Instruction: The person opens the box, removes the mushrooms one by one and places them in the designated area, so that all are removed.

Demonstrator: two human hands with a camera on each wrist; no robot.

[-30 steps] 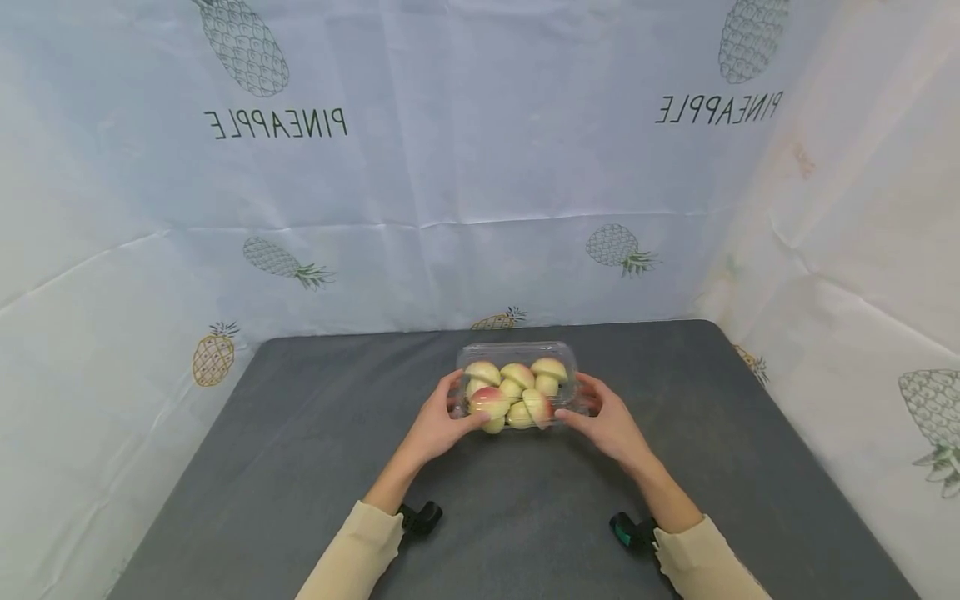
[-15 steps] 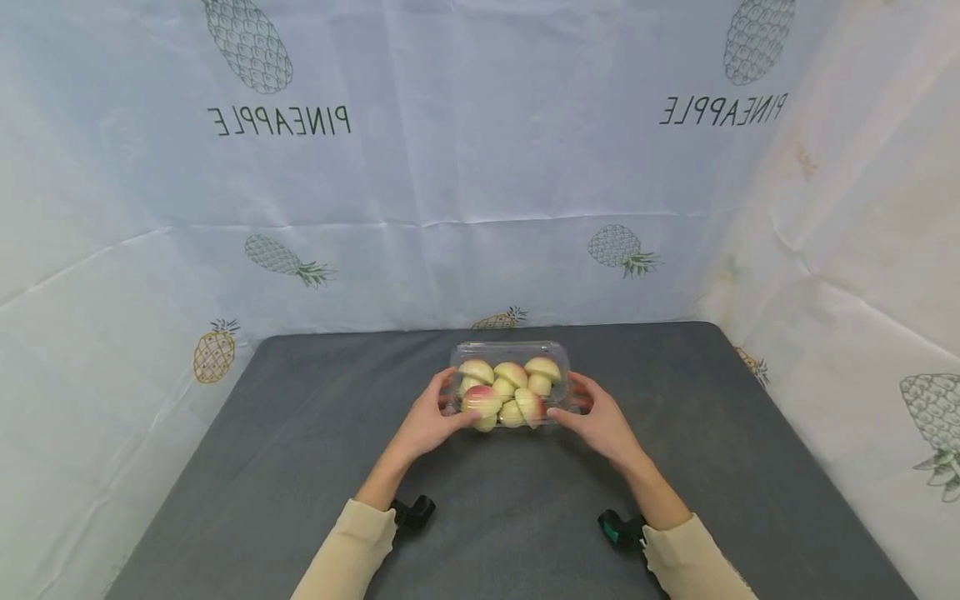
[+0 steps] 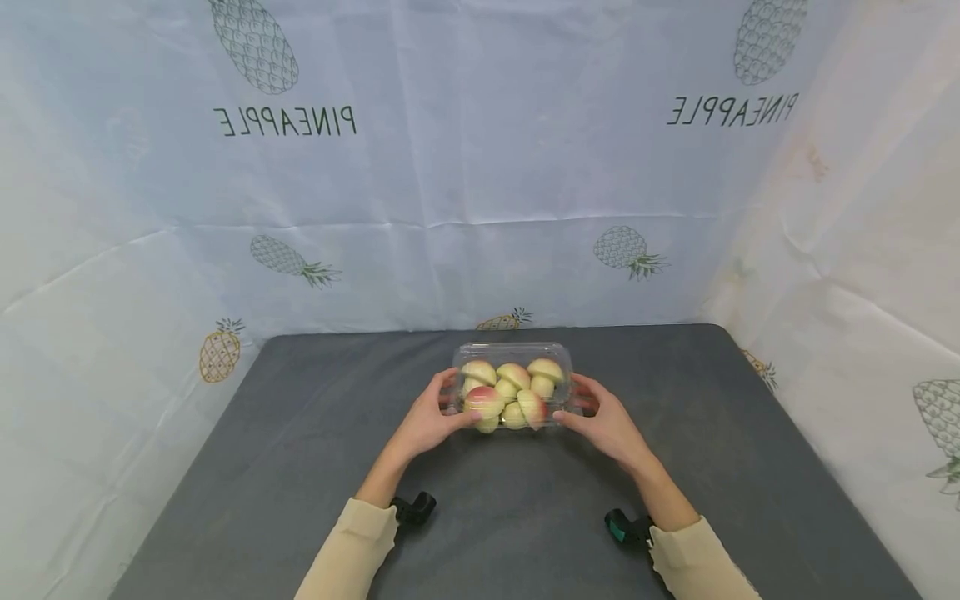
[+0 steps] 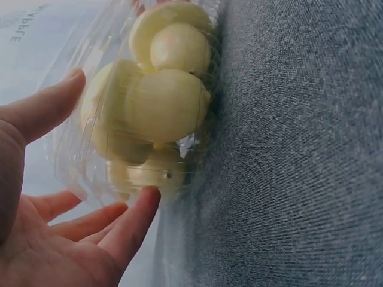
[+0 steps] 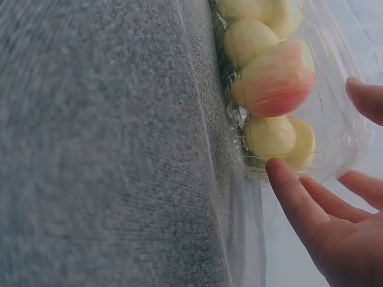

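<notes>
A clear plastic clamshell box [image 3: 513,350] sits toward the back of the dark table, its lid down. Inside lie several mushroom-shaped pieces [image 3: 485,401] with pale yellow stems and yellow caps blushed red. My left hand [image 3: 429,422] holds the box's left end, thumb at the near corner and fingers around the side. At the opposite end my right hand [image 3: 609,422] holds it the same way. In the left wrist view a fingertip [image 4: 149,194] meets the box's end low down; in the right wrist view a fingertip [image 5: 275,166] does likewise.
The grey cloth-covered table [image 3: 495,533] has rounded far corners. A white curtain [image 3: 450,167] printed with pineapples hangs behind it and along both sides. Black wrist-camera mounts [image 3: 415,509] stick out below each wrist.
The box and both hands have shifted slightly left over the table, mostly in the first half second. The head view has turned a little. Both hands keep their hold.
</notes>
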